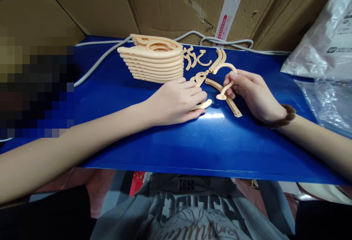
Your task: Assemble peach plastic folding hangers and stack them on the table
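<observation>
Pinched between the thumb and fingers of my right hand [249, 91] is a beige plastic hook [230, 66], its curve at the top and a flat round foot at the bottom. My left hand [180, 99] is closed over a beige plastic arm piece [205, 104]; only its rounded end shows past the fingers. Below the hook, a long beige strip [232, 104] with holes lies on the blue table. More beige pieces [200, 77] lie just beyond my left fingertips, partly hidden by them.
A neat stack of beige plastic hangers [154, 62] stands behind my left hand. Loose hooks [203, 58] and curved arm pieces [218, 61] lie at the back of the blue table [165, 146]. A white cable [103, 62], cardboard boxes [170, 5] and clear plastic bags [321, 45] surround the work area.
</observation>
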A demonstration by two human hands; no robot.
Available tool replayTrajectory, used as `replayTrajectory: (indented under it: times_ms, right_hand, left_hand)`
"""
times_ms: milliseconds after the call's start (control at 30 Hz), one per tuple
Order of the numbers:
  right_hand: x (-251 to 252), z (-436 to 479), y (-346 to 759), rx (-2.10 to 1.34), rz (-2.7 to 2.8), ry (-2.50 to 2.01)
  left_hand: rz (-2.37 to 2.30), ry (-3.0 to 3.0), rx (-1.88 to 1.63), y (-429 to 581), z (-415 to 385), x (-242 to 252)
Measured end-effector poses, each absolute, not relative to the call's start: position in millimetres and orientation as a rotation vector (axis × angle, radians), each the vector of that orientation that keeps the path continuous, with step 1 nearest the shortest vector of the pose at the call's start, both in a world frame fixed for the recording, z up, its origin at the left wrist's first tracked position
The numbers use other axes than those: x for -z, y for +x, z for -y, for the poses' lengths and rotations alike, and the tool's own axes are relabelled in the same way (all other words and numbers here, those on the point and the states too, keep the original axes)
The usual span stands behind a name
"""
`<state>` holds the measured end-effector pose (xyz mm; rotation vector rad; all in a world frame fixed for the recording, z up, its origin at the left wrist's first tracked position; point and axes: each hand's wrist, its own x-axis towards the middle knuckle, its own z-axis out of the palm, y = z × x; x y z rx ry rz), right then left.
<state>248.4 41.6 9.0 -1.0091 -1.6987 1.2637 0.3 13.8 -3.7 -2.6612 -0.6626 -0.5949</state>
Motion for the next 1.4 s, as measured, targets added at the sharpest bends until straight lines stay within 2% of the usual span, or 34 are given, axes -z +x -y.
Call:
replayTrajectory:
  times_ms: [933, 1400]
  right_hand:
    - [-7.9, -37.8, 246.9, -1.143, 1.832, -0.968]
    - [-7.4, -38.4, 248.2, -1.312, 1.698, -0.970]
  left_hand:
    - [0.867, -2.482, 0.679, -0.9, -6.8, 4.3]
    - [0.953, -2.429, 0.648, 0.6, -4.4, 2.7]
